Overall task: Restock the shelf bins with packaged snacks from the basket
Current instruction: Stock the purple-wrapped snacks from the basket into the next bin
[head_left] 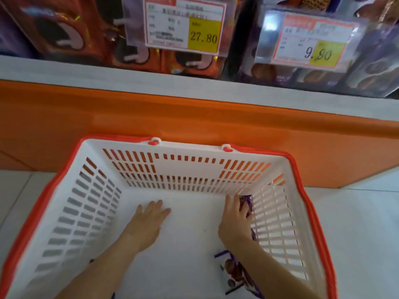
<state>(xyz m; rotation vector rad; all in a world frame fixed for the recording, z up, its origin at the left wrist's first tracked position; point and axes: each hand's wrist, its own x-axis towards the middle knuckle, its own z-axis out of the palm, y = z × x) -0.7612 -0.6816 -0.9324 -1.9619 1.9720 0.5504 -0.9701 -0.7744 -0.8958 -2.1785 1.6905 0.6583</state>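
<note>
A white basket (64,203) with an orange rim stands on the floor below the shelf. Both my hands reach into it. My right hand (234,221) grips a purple snack packet (247,202) lying along the basket's right wall. My left hand (149,219) lies flat with straight fingers on the basket's bare white bottom. A second purple and white snack packet (235,275) lies on the bottom under my right forearm. On the shelf above, bins hold orange snack boxes (190,63) on the left and purple snack packets (319,79) on the right.
An orange shelf base (194,117) with a grey ledge runs across just behind the basket. Two price tags hang at the shelf front, one reading 27.80 (185,24) and one reading 9.90 (313,42). Pale floor tiles (362,223) lie to the right of the basket.
</note>
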